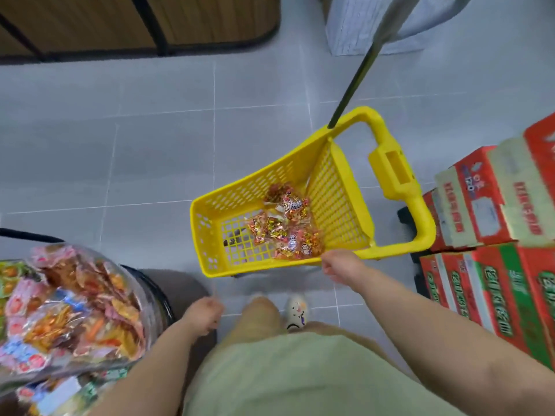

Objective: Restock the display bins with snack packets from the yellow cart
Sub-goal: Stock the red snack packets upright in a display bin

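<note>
Two hands are seen: the left hand [204, 315] is loosely curled, nothing held; the right hand [342, 265] is curled at the near rim of the yellow cart [207, 232], grip unclear. Snack packets [285, 223] are piled inside it, near a filled display bin [75, 310].

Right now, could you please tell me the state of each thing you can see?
Yellow cart: upright on the floor, mostly empty.
Snack packets: a small heap on the cart's bottom.
Display bin: heaped full of packets.
Boxes: stacked, closed.
Right hand: at the cart's near rim, fingers curled; grip unclear.
Left hand: beside the bin, blurred; nothing visibly held.
</note>
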Motion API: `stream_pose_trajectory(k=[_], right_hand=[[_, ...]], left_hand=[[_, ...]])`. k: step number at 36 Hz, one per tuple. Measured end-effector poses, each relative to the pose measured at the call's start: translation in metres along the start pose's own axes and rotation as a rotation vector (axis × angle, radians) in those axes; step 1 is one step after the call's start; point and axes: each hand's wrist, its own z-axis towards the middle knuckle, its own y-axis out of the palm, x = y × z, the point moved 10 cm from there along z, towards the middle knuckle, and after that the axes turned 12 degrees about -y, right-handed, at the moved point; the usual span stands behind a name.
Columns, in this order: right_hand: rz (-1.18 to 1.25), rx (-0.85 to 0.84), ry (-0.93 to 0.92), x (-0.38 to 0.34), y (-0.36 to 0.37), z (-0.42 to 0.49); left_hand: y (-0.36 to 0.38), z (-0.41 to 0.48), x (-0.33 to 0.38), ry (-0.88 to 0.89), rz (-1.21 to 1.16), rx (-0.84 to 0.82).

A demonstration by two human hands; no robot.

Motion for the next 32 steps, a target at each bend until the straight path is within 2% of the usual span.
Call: stream_pose_trajectory(k=[4, 10, 14, 18, 22, 27, 32], right_hand=[[0.104, -0.016, 0.009, -0.03, 0.0, 0.029], [0.282, 0.031, 0.076, -0.046, 0.005, 0.069], [0.275, 0.07, 0.163, -0.041, 0.013, 0.099], [0.174, 0.057, 0.169, -0.032, 0.021, 0.142], [0.098, 0.071, 0.113, -0.026, 0.023, 0.191], [0.162, 0.145, 0.18, -0.003, 0.03, 0.247], [0.159, 0.237, 0.116, 0.008, 0.037, 0.293]], left_hand=[[-0.026, 0.006, 0.022, -0.035, -0.135, 0.022], [-0.064, 0.03, 0.093, 0.041, -0.002, 0.065], [-0.078, 0.053, 0.141, 0.088, 0.108, 0.055], [-0.087, 0.085, 0.177, 0.131, 0.102, 0.063], [-0.086, 0.121, 0.189, 0.127, 0.046, 0.065], [-0.067, 0.161, 0.181, 0.082, 0.009, 0.024], [-0.048, 0.184, 0.158, 0.005, -0.09, 0.0]])
